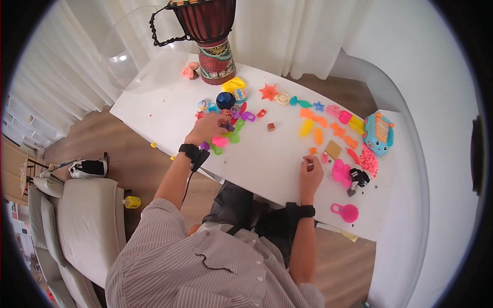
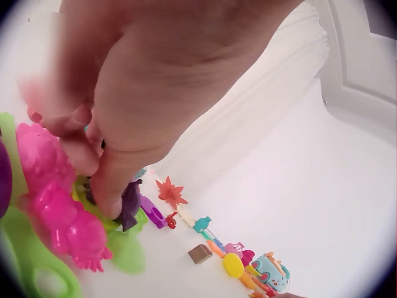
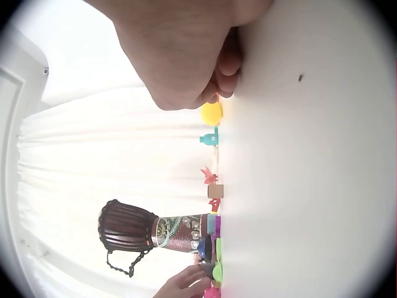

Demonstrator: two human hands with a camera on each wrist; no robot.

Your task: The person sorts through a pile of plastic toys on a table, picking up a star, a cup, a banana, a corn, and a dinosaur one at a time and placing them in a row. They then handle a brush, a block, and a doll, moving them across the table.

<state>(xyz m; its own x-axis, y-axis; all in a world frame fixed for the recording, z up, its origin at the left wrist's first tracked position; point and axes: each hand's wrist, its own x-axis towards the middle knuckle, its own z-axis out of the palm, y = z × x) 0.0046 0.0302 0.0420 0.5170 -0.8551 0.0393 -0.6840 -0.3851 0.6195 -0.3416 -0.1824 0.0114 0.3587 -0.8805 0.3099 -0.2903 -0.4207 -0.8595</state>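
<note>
Over the pile of small toys, my left hand (image 1: 206,128) pinches a dark purple toy (image 2: 129,206) between thumb and fingers. Pink figures (image 2: 65,217) and a light green piece (image 2: 31,254) lie beside those fingertips, with a yellow-green piece partly hidden under them. My right hand (image 1: 311,177) rests at the table with loosely curled fingers and nothing visible in it. Near it are a pink toy (image 1: 340,173) and a tan square (image 1: 333,150). A small brown cube (image 1: 271,127) sits between the hands.
A drum (image 1: 217,56) stands at the back of the white table (image 1: 257,164). Colourful toys form rows toward a blue toy phone (image 1: 378,134) on the right. A pink brush (image 1: 345,212) lies near the front right edge, and black-and-white material (image 1: 359,177) lies behind it.
</note>
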